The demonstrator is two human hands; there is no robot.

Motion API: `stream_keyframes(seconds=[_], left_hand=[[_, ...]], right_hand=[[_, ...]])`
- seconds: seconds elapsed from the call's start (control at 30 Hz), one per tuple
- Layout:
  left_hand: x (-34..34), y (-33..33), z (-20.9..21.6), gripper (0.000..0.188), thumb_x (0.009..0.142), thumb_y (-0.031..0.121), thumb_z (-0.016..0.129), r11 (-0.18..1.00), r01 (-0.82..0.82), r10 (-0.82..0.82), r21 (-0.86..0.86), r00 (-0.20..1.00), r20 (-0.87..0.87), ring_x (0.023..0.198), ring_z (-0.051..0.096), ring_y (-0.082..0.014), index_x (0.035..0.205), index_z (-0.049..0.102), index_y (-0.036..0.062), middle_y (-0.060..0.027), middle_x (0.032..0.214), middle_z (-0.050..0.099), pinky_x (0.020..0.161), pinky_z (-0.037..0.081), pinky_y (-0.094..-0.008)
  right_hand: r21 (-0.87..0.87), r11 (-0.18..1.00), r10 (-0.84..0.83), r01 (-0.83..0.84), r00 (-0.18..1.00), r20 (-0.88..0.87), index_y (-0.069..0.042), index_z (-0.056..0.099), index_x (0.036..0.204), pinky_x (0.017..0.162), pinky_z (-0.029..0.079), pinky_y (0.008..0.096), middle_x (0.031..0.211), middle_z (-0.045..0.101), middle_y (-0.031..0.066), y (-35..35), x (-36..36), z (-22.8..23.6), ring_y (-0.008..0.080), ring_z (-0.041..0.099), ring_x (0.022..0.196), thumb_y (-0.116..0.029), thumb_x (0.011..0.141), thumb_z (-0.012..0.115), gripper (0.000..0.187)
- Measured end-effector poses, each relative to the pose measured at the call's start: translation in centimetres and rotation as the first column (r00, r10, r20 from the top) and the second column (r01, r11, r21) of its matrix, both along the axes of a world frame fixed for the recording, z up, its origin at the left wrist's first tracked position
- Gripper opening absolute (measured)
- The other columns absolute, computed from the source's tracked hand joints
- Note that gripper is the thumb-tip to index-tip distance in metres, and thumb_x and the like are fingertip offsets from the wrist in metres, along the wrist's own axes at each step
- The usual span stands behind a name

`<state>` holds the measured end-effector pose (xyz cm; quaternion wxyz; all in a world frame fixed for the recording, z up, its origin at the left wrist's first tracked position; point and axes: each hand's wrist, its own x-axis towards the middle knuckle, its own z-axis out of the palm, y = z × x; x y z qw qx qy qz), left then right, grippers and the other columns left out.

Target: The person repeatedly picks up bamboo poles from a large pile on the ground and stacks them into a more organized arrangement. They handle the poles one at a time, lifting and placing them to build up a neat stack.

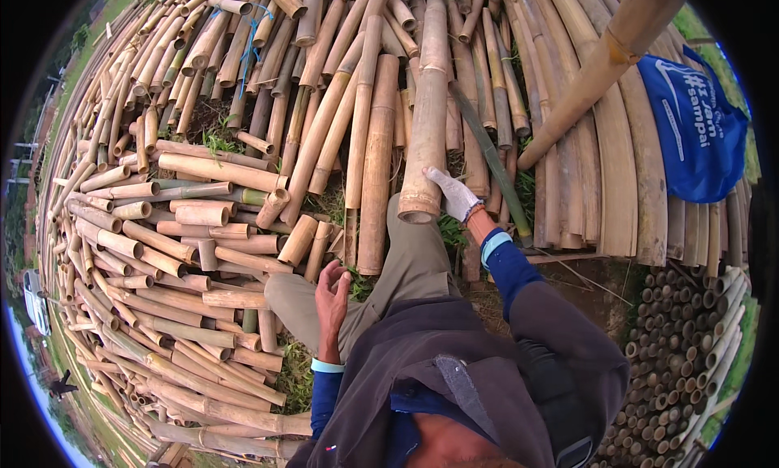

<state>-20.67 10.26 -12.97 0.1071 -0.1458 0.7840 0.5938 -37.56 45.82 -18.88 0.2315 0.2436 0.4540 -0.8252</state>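
The gloved right hand [456, 197] grips a thick bamboo pole [427, 111] near its cut lower end, thumb on top, other fingers hidden; the pole points away over the pile; the bare left hand [331, 296], fingers loosely bent, hangs near short bamboo pieces [299, 240].

My gloved right grip [456, 196] holds a thick bamboo pole [423, 119] near its open end.
My bare left grip [331, 293], fingers loosely curled, is beside my trouser leg [294, 310], near short bamboo pieces [299, 241]. Blue string [254, 42] lies over farther pieces; on my right, a blue bag [694, 135] rests on long bamboo [613, 155], and stacked bamboo [669, 346] shows its round ends.
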Motion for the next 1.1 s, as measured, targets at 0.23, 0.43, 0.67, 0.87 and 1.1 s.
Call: stream_keyframes(seconds=[0.23,0.43,0.67,0.87,1.1], left_hand=[[-13.2,1.1,4.0,0.098,0.099,0.064,0.066,0.924,0.281,-0.354,0.261,0.887,0.298,0.138,0.058,-0.0313,0.162,0.032,-0.0034,-0.0227,0.143,0.062,0.113,0.047,-0.0471],[-14.2,2.6,6.1,0.107,0.078,0.056,0.088,0.810,0.496,-0.585,0.312,0.707,0.397,0.123,0.065,-0.0291,0.153,0.044,-0.0062,-0.0228,0.135,0.065,0.104,0.053,-0.0429],[-5.2,-5.6,6.8,0.101,0.073,0.045,0.092,0.859,0.510,-0.500,0.056,0.808,0.312,0.121,0.064,-0.0265,0.150,0.048,-0.0047,-0.0194,0.132,0.066,0.105,0.051,-0.0391],[3.1,-8.8,8.4,0.109,0.068,0.055,0.091,0.823,0.547,-0.480,-0.156,0.815,0.326,0.129,0.063,-0.0382,0.153,0.047,0.0030,-0.0240,0.139,0.065,0.111,0.048,-0.0443],[13.1,-11.6,6.2,0.128,0.064,0.069,0.091,0.841,0.523,-0.456,-0.139,0.823,0.338,0.136,0.056,-0.0439,0.158,0.038,-0.0005,-0.0292,0.144,0.059,0.113,0.046,-0.0491]], right_hand=[[-0.412,0.909,0.095,-0.066,0.994,0.051,-0.007,0.044,0.152,0.116,0.047,0.0425,0.140,0.061,0.0081,-12.3,13.3,5.4,0.0232,0.059,0.132,-0.023,0.100,0.076,0.063],[-0.403,0.769,0.526,-0.497,0.850,-0.044,-0.005,0.028,0.161,0.116,0.046,0.0453,0.145,0.054,0.0107,-18.2,17.4,8.5,0.0277,0.052,0.140,-0.036,0.099,0.078,0.086],[-0.483,0.861,0.251,-0.160,0.959,0.130,-0.005,0.044,0.151,0.119,0.038,0.0558,0.156,0.043,0.0198,-11.4,9.1,1.9,0.0386,0.047,0.142,-0.053,0.104,0.064,0.069],[-0.521,0.847,0.098,-0.104,0.994,-0.040,-0.009,0.037,0.164,0.130,0.022,0.0529,0.168,0.039,0.0144,-7.1,0.5,-3.0,0.0363,0.035,0.154,-0.077,0.100,0.045,0.093],[-0.264,0.941,0.209,-0.214,0.977,-0.048,-0.005,0.034,0.163,0.126,0.031,0.0550,0.167,0.039,0.0186,-13.5,6.4,-1.4,0.0379,0.039,0.152,-0.070,0.101,0.050,0.091]])
